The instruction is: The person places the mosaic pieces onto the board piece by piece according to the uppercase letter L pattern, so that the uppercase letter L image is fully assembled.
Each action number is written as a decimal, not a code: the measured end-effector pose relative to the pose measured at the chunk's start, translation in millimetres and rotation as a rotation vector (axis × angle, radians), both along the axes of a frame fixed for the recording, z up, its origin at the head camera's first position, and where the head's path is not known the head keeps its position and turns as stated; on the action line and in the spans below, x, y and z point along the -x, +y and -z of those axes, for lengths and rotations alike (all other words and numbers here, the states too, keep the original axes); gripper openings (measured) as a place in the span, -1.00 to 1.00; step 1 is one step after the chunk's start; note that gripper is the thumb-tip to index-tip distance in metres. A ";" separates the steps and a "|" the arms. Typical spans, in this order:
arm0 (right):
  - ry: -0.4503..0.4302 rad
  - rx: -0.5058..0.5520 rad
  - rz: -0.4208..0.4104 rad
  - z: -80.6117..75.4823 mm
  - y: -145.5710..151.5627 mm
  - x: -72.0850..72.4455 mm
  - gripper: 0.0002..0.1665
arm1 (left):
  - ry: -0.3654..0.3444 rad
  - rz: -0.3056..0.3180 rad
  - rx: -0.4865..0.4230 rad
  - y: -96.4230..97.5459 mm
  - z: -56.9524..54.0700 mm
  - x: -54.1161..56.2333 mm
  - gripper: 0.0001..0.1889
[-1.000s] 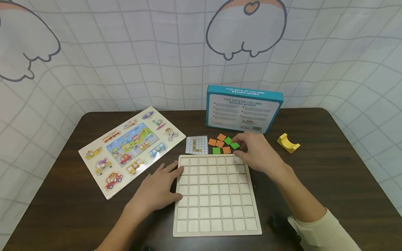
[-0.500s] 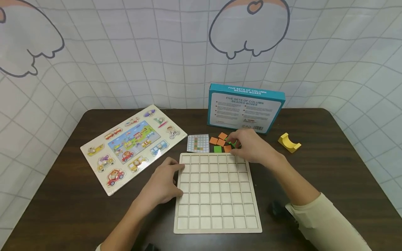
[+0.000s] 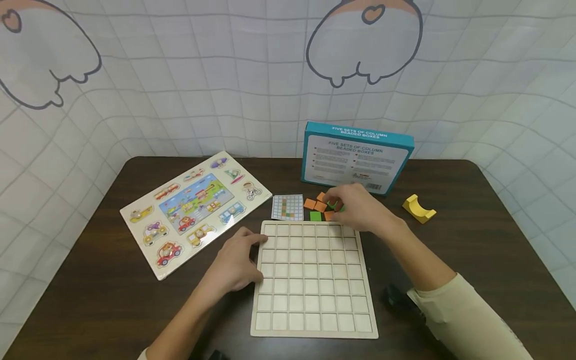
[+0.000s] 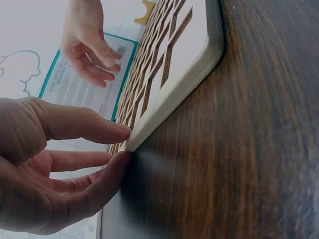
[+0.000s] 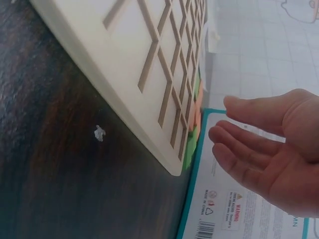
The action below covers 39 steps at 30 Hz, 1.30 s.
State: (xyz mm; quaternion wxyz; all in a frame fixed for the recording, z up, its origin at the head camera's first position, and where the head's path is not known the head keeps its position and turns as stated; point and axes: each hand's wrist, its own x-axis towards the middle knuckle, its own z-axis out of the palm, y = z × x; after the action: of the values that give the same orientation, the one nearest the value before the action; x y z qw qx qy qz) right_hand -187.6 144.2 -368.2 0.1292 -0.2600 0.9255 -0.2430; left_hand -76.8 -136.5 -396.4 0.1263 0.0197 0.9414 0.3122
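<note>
A pale wooden grid board (image 3: 310,287) lies flat on the dark table, its squares bare. My left hand (image 3: 234,262) touches the board's left edge with thumb and forefinger set apart along it; the left wrist view shows the fingertips right at the rim. Over the board's far right corner, my right hand (image 3: 360,207) hovers with loosely bent fingers above small square tiles. Nothing shows between the fingers (image 5: 244,164) in the right wrist view. Orange tiles (image 3: 309,204) and a green tile (image 3: 315,216) lie beside that hand, which partly hides other green tiles.
A small pattern card (image 3: 287,207) lies left of the tiles. Behind them stands a teal-and-white box (image 3: 357,157). A yellow curved block (image 3: 419,209) sits to the right, and a vehicle picture puzzle (image 3: 195,210) lies at the left. A tiled-print curtain (image 3: 247,75) backs the table.
My right hand has shifted slightly left over the green tiles. My left hand's fingers, spread out earlier, are more bent at the board's edge. The head view has turned a little.
</note>
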 end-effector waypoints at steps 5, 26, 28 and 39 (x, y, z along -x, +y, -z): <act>0.002 0.004 -0.011 2.1 0.6 1.2 -0.53 | 0.009 -0.012 0.032 0.6 0.8 1.1 -0.13; -0.053 0.005 -0.051 11.5 3.4 15.0 -0.63 | 0.000 -0.031 0.017 0.3 3.6 -1.6 -0.09; -0.059 -0.001 -0.044 13.8 3.3 15.6 -0.60 | -0.003 -0.033 0.022 0.7 3.4 -2.0 -0.08; -0.025 0.012 -0.025 21.9 2.4 16.9 -0.55 | -0.012 -0.037 0.038 4.5 1.6 -4.9 -0.03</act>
State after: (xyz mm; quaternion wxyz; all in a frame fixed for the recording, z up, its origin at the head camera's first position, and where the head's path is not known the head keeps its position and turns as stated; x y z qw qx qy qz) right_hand -204.5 146.6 -390.1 0.1426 -0.2693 0.9191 -0.2500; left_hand -71.8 -132.0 -398.0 0.1264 -0.0018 0.9465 0.2968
